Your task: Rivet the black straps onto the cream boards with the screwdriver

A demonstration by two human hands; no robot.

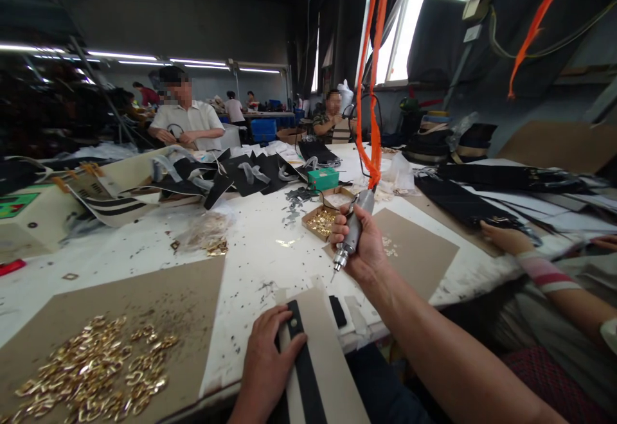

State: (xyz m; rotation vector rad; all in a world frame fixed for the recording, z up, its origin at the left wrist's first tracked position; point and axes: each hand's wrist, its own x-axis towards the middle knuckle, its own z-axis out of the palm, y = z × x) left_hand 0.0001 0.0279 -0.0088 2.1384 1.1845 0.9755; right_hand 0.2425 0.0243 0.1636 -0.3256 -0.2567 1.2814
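- Drill (353, 230), slim and silver, gripped in mid-air above the white table, bit angled down and toward the person
- Right hand (354, 244): fingers curled tightly around the drill barrel, fully closed on it
- Orange cord (372, 109) rising from the drill's upper end toward the ceiling
- Left hand (265, 360): fingers spread and nearly flat, pressing on a black strap (299, 363), with no grip around it
- Black strap lying lengthwise along a beige strip (322, 353), both running over the near table edge
- Small black piece (338, 311) just beside the far end of the strip
- Cardboard sheet (414, 250) directly beyond the right hand, a few gold bits on it
- Cardboard tray (311, 228) of gold studs just left of the right hand, green box (322, 178) behind it
- Larger cardboard sheet (116, 340) at near left, heaped with gold buckles (91, 372)
- Plastic bag (207, 231) of gold pieces on the table, left of center
- Black fabric panels (245, 173) piled across the far side of the table, more (463, 200) at right
- Beige machine (33, 215) with a green panel at far left
- Co-worker's hand (501, 239), pink-striped cuff at the wrist, resting on the table edge at right
- Two more co-workers (186, 112) seated beyond the table
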